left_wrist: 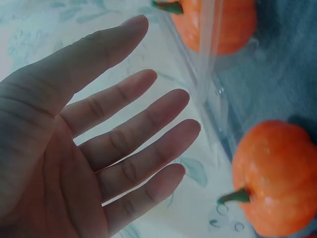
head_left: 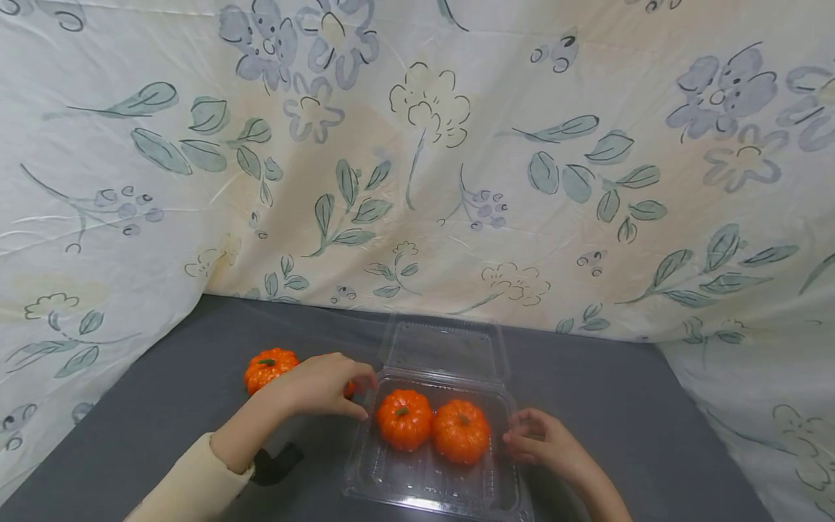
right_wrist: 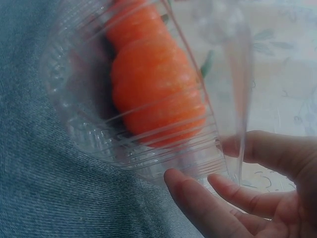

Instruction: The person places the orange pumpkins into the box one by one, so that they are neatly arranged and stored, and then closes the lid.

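Right hand [head_left: 544,446] is up at the right side of a clear plastic clamshell [head_left: 424,482], thumb and fingers apart, can't tell if it's pinching the rim. Two orange pumpkins [head_left: 404,420] [head_left: 462,433] sit side by side in there. Left hand's [head_left: 322,384] spread by the left edge, holding nothing, with another pumpkin [head_left: 269,368] past that wrist and floral fabric [head_left: 417,181] hanging behind.

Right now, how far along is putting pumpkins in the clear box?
Two pumpkins look done: they're inside the box. In hand: no pumpkin; the left grip is near the box's left edge, the right grip at its right edge. Probably remaining: the pumpkins outside, and shutting the open lid.
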Motion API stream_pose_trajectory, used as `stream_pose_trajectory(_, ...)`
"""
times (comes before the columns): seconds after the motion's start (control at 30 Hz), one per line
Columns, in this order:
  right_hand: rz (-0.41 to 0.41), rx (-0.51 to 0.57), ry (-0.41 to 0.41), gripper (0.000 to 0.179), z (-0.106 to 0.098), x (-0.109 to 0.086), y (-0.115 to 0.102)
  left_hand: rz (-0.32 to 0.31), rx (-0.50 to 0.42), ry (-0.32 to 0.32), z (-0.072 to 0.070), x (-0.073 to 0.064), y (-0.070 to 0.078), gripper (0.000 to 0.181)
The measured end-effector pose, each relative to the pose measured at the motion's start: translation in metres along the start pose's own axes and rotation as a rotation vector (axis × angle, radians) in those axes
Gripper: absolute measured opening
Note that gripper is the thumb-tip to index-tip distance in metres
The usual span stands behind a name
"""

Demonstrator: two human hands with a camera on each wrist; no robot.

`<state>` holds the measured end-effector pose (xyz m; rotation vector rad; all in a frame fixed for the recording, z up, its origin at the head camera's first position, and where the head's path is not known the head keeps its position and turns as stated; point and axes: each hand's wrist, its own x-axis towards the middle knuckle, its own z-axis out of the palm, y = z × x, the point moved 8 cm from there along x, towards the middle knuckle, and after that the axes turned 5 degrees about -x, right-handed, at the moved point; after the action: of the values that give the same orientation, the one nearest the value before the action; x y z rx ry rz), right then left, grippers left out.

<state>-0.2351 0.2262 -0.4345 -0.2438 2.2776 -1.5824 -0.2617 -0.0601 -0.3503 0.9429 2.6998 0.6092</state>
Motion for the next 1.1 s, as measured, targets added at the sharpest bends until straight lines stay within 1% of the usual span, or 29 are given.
stream_pose_trajectory(0.13, -0.002, 0.004, -0.002, 0.046, 0.0, 0.0, 0.001, -0.031, -0.017, 0.016, -0.006, -0.008, -0.007, 0.035)
stream_pose_trajectory(0.3, -0.007, -0.003, 0.002, 0.044, 0.0, 0.0, 0.001, -0.046, -0.075, 0.021, -0.011, -0.016, -0.015, 0.034)
stream_pose_trajectory(0.43, -0.004, -0.008, 0.007, 0.042, -0.001, 0.0, 0.002, -0.057, -0.1, 0.023, -0.012, -0.02, -0.022, 0.034)
stream_pose_trajectory(0.6, -0.006, -0.02, 0.01, 0.042, -0.001, 0.001, 0.001, -0.068, -0.107, 0.027, -0.012, -0.022, -0.028, 0.035)
stream_pose_trajectory(0.73, -0.015, -0.021, 0.01, 0.041, -0.001, 0.001, 0.0, -0.071, -0.082, 0.05, -0.013, -0.023, -0.03, 0.037)
stream_pose_trajectory(0.97, -0.016, -0.019, 0.017, 0.042, -0.002, 0.001, 0.0, -0.114, 0.027, 0.12, -0.015, -0.021, -0.035, 0.045)
stream_pose_trajectory(1.1, -0.015, -0.018, 0.013, 0.043, -0.001, 0.001, 0.0, -0.123, 0.056, 0.135, -0.012, -0.02, -0.038, 0.046)
